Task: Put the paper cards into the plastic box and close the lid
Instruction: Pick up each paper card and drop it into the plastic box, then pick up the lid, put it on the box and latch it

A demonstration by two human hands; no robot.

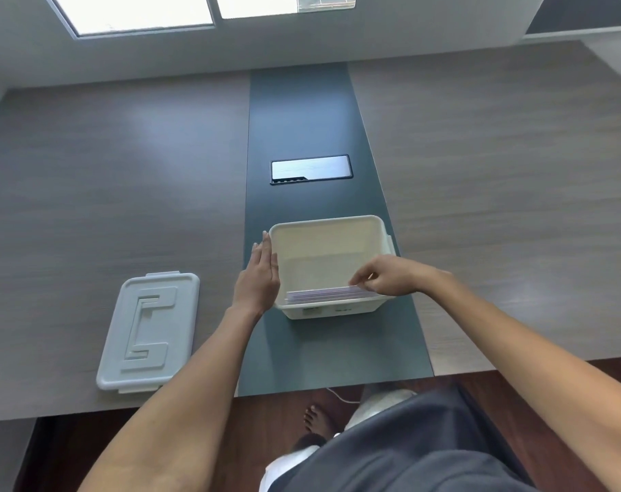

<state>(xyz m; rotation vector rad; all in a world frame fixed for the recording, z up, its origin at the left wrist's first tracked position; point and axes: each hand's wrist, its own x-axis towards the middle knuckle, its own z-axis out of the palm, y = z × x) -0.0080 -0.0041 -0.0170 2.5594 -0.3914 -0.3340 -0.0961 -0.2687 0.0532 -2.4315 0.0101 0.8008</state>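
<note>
A cream plastic box (323, 227) stands open on the dark centre strip of the table. Inside it, against the near wall, a stack of pale paper cards (319, 295) stands on edge. My right hand (387, 276) reaches over the box's near right corner, its fingertips pinching the right end of the cards. My left hand (259, 278) lies flat with straight fingers against the outside of the box's left wall. The grey lid (149, 332) lies flat on the table, left of the box, apart from both hands.
A black cable hatch (311, 169) is set into the dark strip beyond the box. The table's near edge runs just below the lid and box. Below it I see dark floor, a bare foot (316, 419) and my dark clothing.
</note>
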